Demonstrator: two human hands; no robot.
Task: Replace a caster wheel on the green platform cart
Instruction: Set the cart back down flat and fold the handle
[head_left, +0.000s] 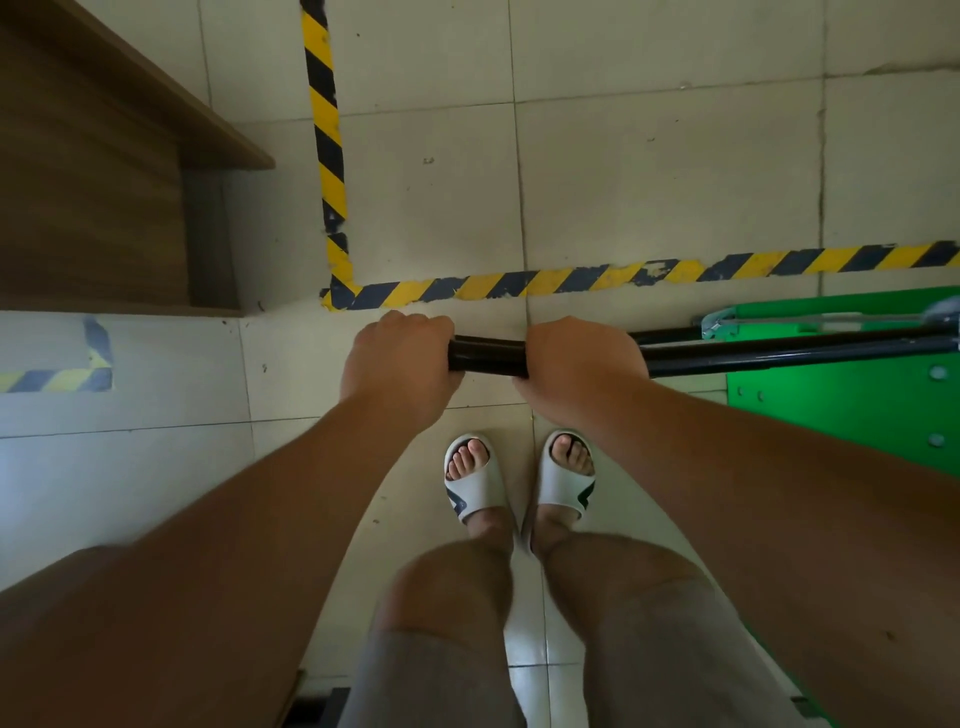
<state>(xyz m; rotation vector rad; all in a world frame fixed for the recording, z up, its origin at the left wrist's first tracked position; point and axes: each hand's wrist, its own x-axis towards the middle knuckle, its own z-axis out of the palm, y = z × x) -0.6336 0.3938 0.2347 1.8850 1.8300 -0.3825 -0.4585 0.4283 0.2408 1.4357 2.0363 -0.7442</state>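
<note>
The green platform cart (852, 400) lies at the right edge, only partly in view, with bolts showing on its green panel. Its black handle bar (485, 356) stretches leftward from the cart to the middle of the frame. My left hand (397, 366) grips the bar's end, fingers curled round it. My right hand (579, 369) grips the same bar just to the right, a short stretch of bar showing between the two hands. No caster wheel is visible.
I stand on a tiled floor in white slides (519, 478). Yellow-black hazard tape (571, 280) runs across the floor ahead and up along another strip (324, 130). A wooden desk or cabinet (104, 156) stands at the upper left.
</note>
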